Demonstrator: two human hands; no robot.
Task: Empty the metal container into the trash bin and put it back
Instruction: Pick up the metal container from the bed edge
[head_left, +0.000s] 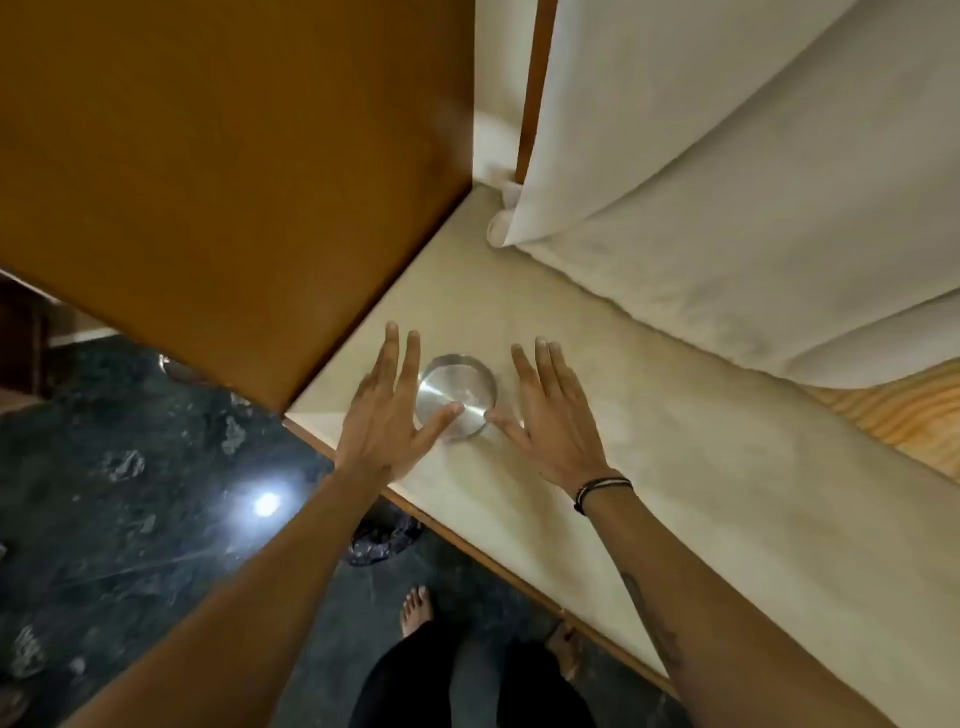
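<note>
A round metal container (457, 396) stands upright on the pale bench (649, 441), close to the bench's near left corner, and everything else is placed from it. Its shiny inside shows bare metal with nothing visible in it. The left hand (387, 415) lies just to the container's left, fingers straight and spread wide, the thumb reaching across the near rim so its tip sits over the dish; the other fingers run alongside the left wall, and whether they touch it cannot be told. The right hand (553, 415) lies just to the container's right, equally flat and spread, its thumb tip at the near right rim. Neither hand is closed around the container. A dark corded bracelet (602, 491) circles the right wrist, nearer the camera than the container. Left of and beyond the container rises a brown wooden panel (234, 182), its lower corner ending just beside the left hand. Beyond and to the right of the container a white cloth (727, 182) hangs down onto the bench. Below the container, past the bench edge, is a dark stone floor (130, 493) with a bright light reflection, a crumpled black bag (382, 540) and the person's bare feet (415, 608).
</note>
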